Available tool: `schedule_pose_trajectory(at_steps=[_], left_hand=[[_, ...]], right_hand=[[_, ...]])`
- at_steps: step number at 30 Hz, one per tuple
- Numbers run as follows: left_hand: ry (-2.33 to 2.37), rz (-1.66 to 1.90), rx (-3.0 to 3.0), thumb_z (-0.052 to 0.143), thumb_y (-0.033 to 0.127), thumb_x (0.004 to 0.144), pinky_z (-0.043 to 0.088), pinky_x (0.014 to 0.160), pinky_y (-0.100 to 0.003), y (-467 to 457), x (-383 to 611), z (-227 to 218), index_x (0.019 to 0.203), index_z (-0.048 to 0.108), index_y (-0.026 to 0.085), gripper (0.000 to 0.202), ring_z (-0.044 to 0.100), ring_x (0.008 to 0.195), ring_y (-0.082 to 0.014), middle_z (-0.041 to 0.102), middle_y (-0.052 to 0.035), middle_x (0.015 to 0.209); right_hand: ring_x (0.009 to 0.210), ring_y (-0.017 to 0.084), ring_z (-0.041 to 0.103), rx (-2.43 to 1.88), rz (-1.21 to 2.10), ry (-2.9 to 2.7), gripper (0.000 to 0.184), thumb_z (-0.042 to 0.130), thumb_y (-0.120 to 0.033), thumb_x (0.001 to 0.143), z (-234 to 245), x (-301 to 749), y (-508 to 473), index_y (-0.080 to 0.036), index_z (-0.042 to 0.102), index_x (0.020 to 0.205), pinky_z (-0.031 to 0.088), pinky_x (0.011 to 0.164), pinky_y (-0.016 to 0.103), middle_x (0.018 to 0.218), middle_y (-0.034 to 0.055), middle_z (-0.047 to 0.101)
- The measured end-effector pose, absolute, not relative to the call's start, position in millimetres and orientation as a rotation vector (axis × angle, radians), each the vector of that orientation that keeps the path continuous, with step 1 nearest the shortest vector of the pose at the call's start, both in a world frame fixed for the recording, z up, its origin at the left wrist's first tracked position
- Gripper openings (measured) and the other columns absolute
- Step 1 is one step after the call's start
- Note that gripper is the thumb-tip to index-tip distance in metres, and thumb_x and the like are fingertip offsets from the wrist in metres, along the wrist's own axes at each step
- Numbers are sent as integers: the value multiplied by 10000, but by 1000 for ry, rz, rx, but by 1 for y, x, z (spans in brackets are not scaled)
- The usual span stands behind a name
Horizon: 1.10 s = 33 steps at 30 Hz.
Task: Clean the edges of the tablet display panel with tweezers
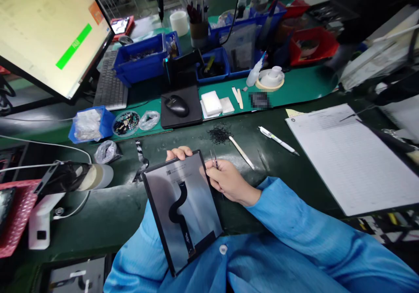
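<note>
A tablet-sized display panel (199,197), its silvery back toward me, is tilted in front of my chest. A black flex cable (178,210) runs down its middle. My left hand (179,152) grips the panel from behind, fingertips curled over the top edge; the rest of that hand is hidden. Beside the panel's upper right edge, my right hand (229,179) is closed around metal tweezers (214,158), whose tips point up and away. The right fingers are at the panel's edge. Past them on the bench lie a pile of thin black strips (219,134) and a pale stick (241,152).
A pen (278,140) and a printed sheet (353,158) lie to the right. Behind are a mouse (176,105), blue bins (140,59) and a squeeze bottle (255,71). A monitor (49,31) leans in at upper left. Another panel (77,277) lies at lower left.
</note>
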<state>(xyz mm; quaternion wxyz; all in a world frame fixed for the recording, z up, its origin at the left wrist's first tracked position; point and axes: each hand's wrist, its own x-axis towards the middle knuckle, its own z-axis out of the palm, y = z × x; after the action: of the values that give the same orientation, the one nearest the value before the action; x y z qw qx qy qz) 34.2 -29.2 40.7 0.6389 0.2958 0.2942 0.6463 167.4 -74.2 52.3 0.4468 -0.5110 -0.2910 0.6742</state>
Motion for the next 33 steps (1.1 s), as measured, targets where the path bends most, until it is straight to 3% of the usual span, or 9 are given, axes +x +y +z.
schedule_pose_trajectory(at_steps=[5, 11, 15, 22, 33], left_hand=[[632, 1476, 686, 536, 431, 1079, 514, 878, -269, -31, 33, 44, 780, 671, 189, 408, 601, 885, -151, 617, -45, 890], [639, 1528, 674, 585, 430, 1054, 510, 848, -258, -30, 39, 45, 723, 647, 188, 414, 593, 851, -147, 578, -34, 823], [654, 1531, 656, 566, 411, 1060, 514, 872, -269, -31, 37, 48, 738, 643, 185, 401, 598, 874, -153, 566, -35, 837], [639, 1503, 615, 597, 405, 1045, 513, 878, -261, -30, 33, 45, 734, 639, 175, 389, 602, 875, -145, 541, -22, 839], [566, 1514, 633, 566, 402, 1071, 510, 897, -262, -27, 33, 36, 794, 649, 192, 357, 603, 898, -141, 587, -38, 882]], right_hand=[[339, 74, 264, -1233, 1676, -714, 154, 646, -353, 687, 52, 168, -74, -243, 551, 636, 131, 355, 219, 393, -102, 379], [394, 97, 290, -1264, 1701, -757, 130, 684, -312, 694, 58, 169, -74, -256, 600, 613, 146, 402, 253, 455, -38, 451], [366, 99, 256, -1266, 1695, -732, 175, 672, -370, 735, 57, 169, -74, -261, 591, 624, 115, 393, 264, 416, -59, 392], [383, 82, 267, -1218, 1692, -800, 204, 607, -265, 708, 53, 170, -74, -259, 472, 556, 127, 392, 250, 450, -61, 400], [373, 102, 268, -1230, 1697, -874, 230, 612, -322, 794, 52, 171, -74, -272, 533, 584, 144, 397, 275, 440, -60, 387]])
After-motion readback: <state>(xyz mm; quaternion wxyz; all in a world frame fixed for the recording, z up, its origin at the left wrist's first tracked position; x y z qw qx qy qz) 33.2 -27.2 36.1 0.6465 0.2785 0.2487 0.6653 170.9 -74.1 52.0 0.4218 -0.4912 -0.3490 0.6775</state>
